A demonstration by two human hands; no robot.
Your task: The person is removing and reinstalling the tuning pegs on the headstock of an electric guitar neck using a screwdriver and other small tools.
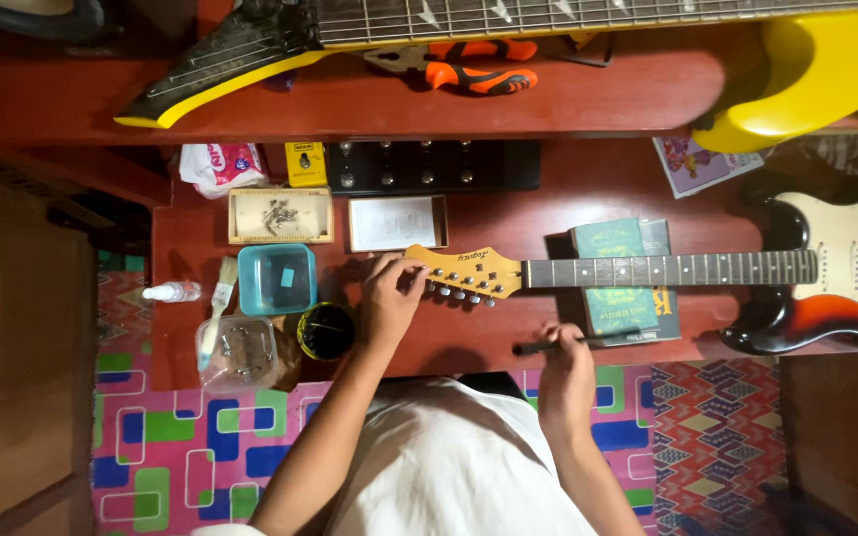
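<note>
1. Far left of the red table (pixel 548 213): a spray bottle (pixel 173 291), a brush (pixel 218 308), a clear tub (pixel 238 352), a blue box (pixel 277 279) and a dark round tin (pixel 327 331).
2. Left hand (pixel 390 298): fingers curled against the headstock (pixel 464 273), by the tuning pegs.
3. Guitar neck (pixel 667 269): long axis horizontal, headstock pointing left, body (pixel 836 273) at right; it rests across green books (pixel 620 278).
4. Right hand (pixel 566 369): closed around a thin black tool (pixel 548 346) at the table's near edge.
5. Rear shelf: yellow guitar (pixel 806 69), orange pliers (pixel 474 67).
</note>
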